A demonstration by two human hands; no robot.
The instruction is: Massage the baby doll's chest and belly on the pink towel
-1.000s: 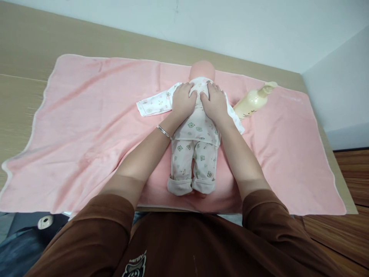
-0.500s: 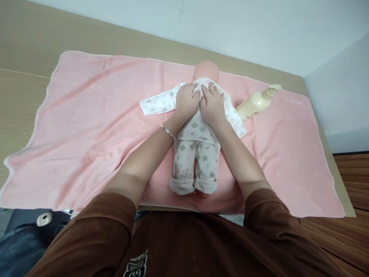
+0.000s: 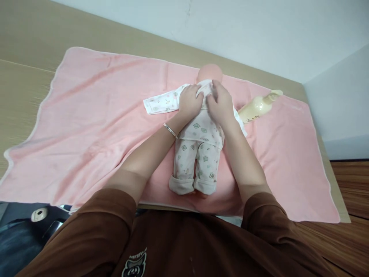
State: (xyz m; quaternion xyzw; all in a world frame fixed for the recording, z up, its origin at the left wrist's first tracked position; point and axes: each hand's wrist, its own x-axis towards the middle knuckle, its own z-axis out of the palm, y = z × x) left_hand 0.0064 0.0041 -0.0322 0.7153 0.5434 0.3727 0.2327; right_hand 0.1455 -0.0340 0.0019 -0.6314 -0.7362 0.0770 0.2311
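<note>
A baby doll (image 3: 198, 130) in white printed clothes lies lengthwise in front of me, its smooth bald head (image 3: 210, 72) away from me and no face showing. My left hand (image 3: 191, 100) rests on the left side of its upper body, palm down, fingers laid over the cloth. On the right side of the upper body is my right hand (image 3: 221, 103), its thumb apart from the bent fingers; whether all its fingertips touch the doll I cannot tell. One printed sleeve (image 3: 161, 103) stretches out to the left. The other sleeve is partly hidden behind my right forearm.
A pink blanket (image 3: 95, 127) with creases covers much of the wooden table (image 3: 25, 34). To the doll's right a pale yellow pump bottle (image 3: 255, 108) lies on its side. A wall (image 3: 245, 34) rises behind the table. Dark items (image 3: 20, 242) are below the table's front left.
My right hand has shifted slightly right and its fingers are more bent. My left hand stays on the doll. The view has tilted slightly.
</note>
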